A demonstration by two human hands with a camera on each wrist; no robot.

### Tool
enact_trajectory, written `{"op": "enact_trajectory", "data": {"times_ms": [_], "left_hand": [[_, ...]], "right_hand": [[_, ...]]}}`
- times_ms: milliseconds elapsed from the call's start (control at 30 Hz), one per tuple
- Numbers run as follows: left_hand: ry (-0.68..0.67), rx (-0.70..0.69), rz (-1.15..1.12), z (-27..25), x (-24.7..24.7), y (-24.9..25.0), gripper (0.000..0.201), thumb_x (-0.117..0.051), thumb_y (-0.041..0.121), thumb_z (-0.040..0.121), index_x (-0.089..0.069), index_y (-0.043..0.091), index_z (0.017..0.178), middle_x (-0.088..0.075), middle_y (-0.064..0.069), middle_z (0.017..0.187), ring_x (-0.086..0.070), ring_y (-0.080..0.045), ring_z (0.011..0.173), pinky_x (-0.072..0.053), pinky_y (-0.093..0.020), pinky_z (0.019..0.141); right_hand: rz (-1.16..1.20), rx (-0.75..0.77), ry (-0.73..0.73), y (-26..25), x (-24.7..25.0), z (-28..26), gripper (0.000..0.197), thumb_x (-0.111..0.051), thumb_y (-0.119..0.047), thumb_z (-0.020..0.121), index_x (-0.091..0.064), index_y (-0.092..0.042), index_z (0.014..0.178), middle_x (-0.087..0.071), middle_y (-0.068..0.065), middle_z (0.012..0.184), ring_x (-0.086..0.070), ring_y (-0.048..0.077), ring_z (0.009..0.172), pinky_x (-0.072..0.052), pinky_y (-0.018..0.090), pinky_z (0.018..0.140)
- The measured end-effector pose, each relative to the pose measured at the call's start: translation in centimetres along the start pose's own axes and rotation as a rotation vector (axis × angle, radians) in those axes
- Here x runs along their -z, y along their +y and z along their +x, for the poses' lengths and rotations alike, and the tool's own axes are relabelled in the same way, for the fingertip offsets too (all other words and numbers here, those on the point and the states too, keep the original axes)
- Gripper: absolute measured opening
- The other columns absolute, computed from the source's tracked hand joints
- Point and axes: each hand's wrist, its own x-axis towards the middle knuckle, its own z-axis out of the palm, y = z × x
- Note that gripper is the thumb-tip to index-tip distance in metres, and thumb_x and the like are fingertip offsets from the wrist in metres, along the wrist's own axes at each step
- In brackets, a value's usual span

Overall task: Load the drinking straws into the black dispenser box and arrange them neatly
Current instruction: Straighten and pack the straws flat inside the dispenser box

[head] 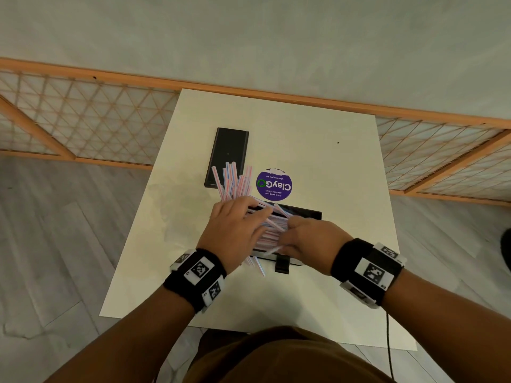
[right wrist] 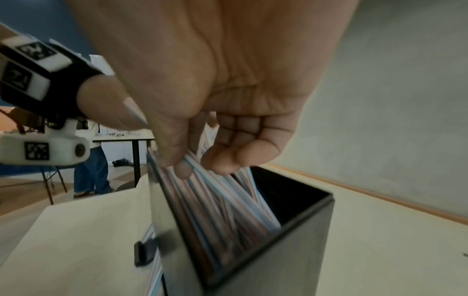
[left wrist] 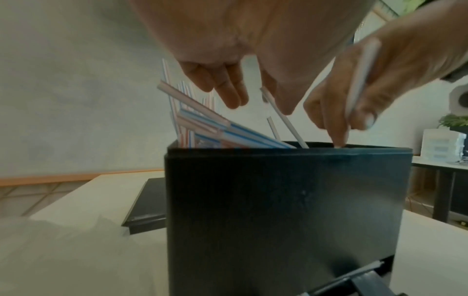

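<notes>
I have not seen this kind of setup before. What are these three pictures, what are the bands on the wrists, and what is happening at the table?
There is no robot here: a person works with bare hands. One picture comes from a camera on the head, looking down. The other two come from cameras strapped to each wrist, looking along the fingers. The black wristbands with square patterns carry those cameras. On the white table stands a black dispenser box, open on top, with striped straws in it, many sticking out askew. Beyond it lie a flat black panel, probably the lid, and a round purple sticker. The left hand is spread open over the straws. The right hand pinches some of them at the box.
</notes>
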Motion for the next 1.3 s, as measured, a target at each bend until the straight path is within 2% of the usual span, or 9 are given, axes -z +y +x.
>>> {"op": "enact_trajectory", "data": {"times_ms": [167,300,433,600,733,833,1033,1200,1300], "left_hand": [[-0.085,0.030,0.041,1.3,0.9,-0.4,0.017,-0.063,0.018,0.091,-0.071,0.029,0.101,-0.060,0.009,0.092,-0.061,-0.018,0.089,-0.028,-0.034,0.096],[-0.002,0.096,-0.047,1.2,3.2,-2.2,0.016,-0.057,0.026,0.101,-0.071,0.028,0.108,-0.061,0.011,0.099,-0.058,-0.012,0.093,-0.036,-0.036,0.094],[0.019,0.153,-0.184,0.8,4.8,-4.7,0.018,-0.058,0.022,0.102,-0.072,0.022,0.112,-0.061,0.007,0.105,-0.055,-0.012,0.098,-0.045,-0.032,0.089],[-0.045,0.127,-0.217,0.1,4.6,-4.1,0.018,-0.058,0.027,0.102,-0.071,0.023,0.113,-0.059,0.008,0.108,-0.052,-0.012,0.101,-0.043,-0.026,0.088],[-0.120,0.194,-0.269,-0.4,3.6,-2.9,0.043,-0.056,0.051,0.098,-0.058,0.023,0.130,-0.050,0.009,0.122,-0.046,-0.009,0.111,-0.042,-0.025,0.095],[-0.187,0.198,-0.293,-0.8,2.8,-2.1,0.063,-0.063,0.062,0.089,-0.050,0.025,0.138,-0.048,0.009,0.129,-0.044,-0.009,0.117,-0.040,-0.026,0.100],[-0.190,0.186,-0.284,-2.1,0.7,-1.7,0.049,-0.065,0.040,0.096,-0.053,0.017,0.138,-0.045,0.001,0.140,-0.044,-0.014,0.128,-0.039,-0.023,0.104],[-0.116,0.141,-0.232,-2.7,-1.2,-2.2,0.031,-0.060,0.029,0.099,-0.062,0.016,0.127,-0.051,-0.003,0.133,-0.046,-0.022,0.125,-0.038,-0.042,0.113],[-0.087,0.120,-0.256,-2.5,-1.5,-2.2,0.025,-0.062,0.025,0.098,-0.065,0.014,0.120,-0.052,-0.003,0.129,-0.047,-0.021,0.121,-0.041,-0.036,0.109]], "right_hand": [[-0.005,-0.055,0.096,-1.0,2.3,-0.3,0.033,-0.036,-0.047,0.105,-0.060,-0.024,0.101,-0.057,-0.002,0.098,-0.059,0.021,0.088,-0.039,0.030,0.067],[-0.043,-0.090,0.031,-1.8,2.3,1.1,0.035,-0.031,-0.044,0.107,-0.057,-0.023,0.098,-0.064,-0.001,0.096,-0.055,0.020,0.079,-0.037,0.029,0.067],[-0.024,-0.105,-0.030,-2.8,1.6,3.2,0.036,-0.036,-0.046,0.105,-0.060,-0.018,0.106,-0.065,0.001,0.099,-0.064,0.021,0.090,-0.042,0.030,0.068],[0.082,-0.245,0.096,-2.5,3.1,2.5,0.036,-0.050,-0.056,0.096,-0.056,-0.021,0.092,-0.061,-0.002,0.084,-0.057,0.021,0.076,-0.034,0.028,0.056],[0.155,-0.340,0.240,-0.5,3.7,2.9,0.029,-0.057,-0.041,0.097,-0.050,-0.015,0.109,-0.060,0.003,0.096,-0.057,0.026,0.083,-0.041,0.032,0.066],[0.132,-0.351,0.187,-0.1,2.8,4.5,0.025,-0.053,-0.037,0.099,-0.052,-0.015,0.112,-0.065,0.008,0.104,-0.059,0.027,0.085,-0.042,0.031,0.068],[0.023,-0.316,0.152,-0.5,0.6,7.0,0.020,-0.046,-0.031,0.102,-0.064,-0.021,0.105,-0.069,0.004,0.099,-0.064,0.026,0.085,-0.055,0.035,0.071],[0.012,-0.254,0.164,-1.2,0.4,7.7,0.026,-0.040,-0.033,0.104,-0.063,-0.022,0.103,-0.066,0.002,0.092,-0.062,0.024,0.078,-0.047,0.030,0.063],[0.019,-0.221,0.212,-2.0,1.0,7.7,0.017,-0.043,-0.031,0.103,-0.057,-0.022,0.101,-0.062,0.001,0.087,-0.060,0.024,0.073,-0.045,0.030,0.060]]}}
